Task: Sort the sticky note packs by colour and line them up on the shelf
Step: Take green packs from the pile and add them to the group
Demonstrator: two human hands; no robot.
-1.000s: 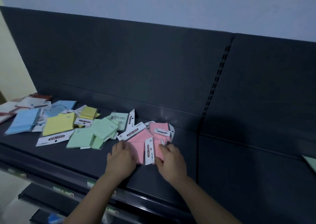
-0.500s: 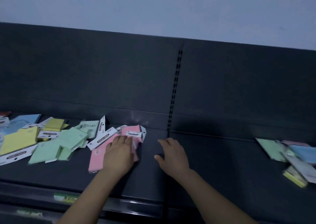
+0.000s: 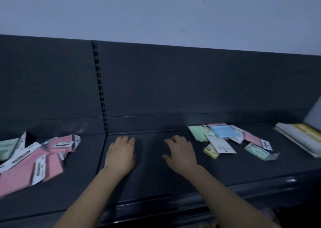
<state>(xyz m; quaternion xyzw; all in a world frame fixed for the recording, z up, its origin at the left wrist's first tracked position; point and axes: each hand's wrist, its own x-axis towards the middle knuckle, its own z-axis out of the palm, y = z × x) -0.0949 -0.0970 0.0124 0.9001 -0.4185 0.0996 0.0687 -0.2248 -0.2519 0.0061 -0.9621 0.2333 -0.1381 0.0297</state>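
Hands palm-down, fingers loosely spread, holding nothing: left hand (image 3: 121, 153), right hand (image 3: 180, 153). Below, dark shelf (image 3: 156, 179); pink packs (image 3: 17, 173) left, mixed packs (image 3: 223, 132) right; pale wall (image 3: 156, 10) far.

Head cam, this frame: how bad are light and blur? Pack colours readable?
Head view: dim with a bluish cast, the dark shelf swallowing detail. Head view: pink packs at left are motion-smeared, label print unreadable; the mixed pile at right is less blurred, its pink, blue, green and yellow tell apart. Head view: left hand and right hand are fairly sharp.
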